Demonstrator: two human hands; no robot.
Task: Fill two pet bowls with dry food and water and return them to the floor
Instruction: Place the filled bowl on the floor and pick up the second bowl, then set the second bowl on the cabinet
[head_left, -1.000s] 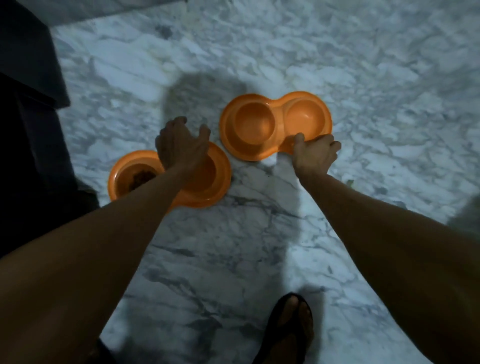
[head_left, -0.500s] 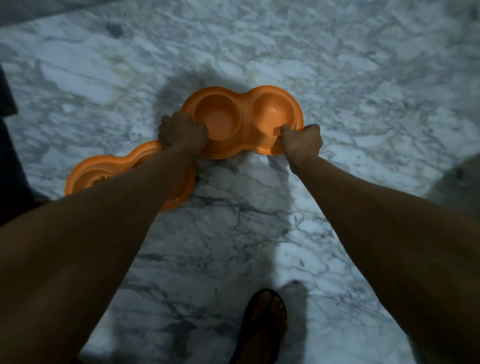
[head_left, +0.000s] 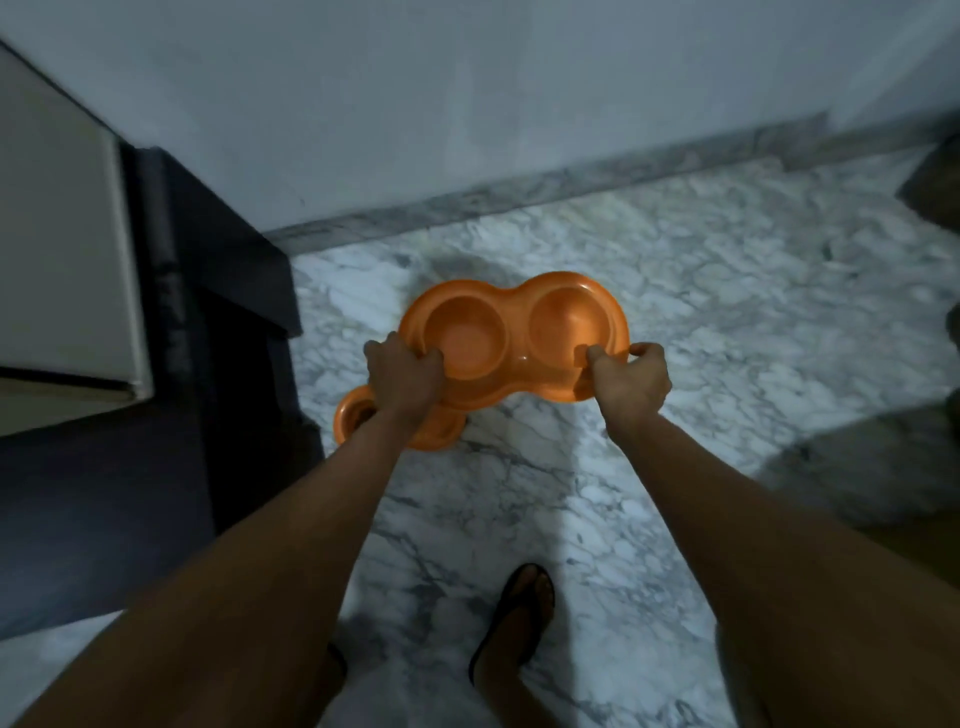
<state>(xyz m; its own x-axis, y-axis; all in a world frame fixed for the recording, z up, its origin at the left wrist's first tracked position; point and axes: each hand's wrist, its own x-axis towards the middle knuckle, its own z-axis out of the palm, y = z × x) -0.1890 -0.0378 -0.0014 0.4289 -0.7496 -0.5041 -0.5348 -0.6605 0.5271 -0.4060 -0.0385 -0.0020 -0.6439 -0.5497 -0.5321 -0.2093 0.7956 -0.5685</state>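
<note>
An orange double pet bowl (head_left: 514, 332) with two round wells, both looking empty, is held above the marble floor. My left hand (head_left: 402, 376) grips its left near rim, thumb over the edge. My right hand (head_left: 631, 382) grips the right near rim the same way. A second orange double bowl (head_left: 353, 415) lies on the floor beneath, mostly hidden by my left forearm and the lifted bowl; its contents cannot be made out.
A dark cabinet (head_left: 218, 291) with a pale top (head_left: 57, 249) stands at the left, close to the bowls. A wall with a marble skirting (head_left: 519, 192) runs behind. My sandalled foot (head_left: 519, 618) is on the marble floor (head_left: 727, 322) below.
My left hand left the floor bowl and took the other bowl's left rim. Both hands have lifted that bowl off the floor, and the view has risen to show the wall.
</note>
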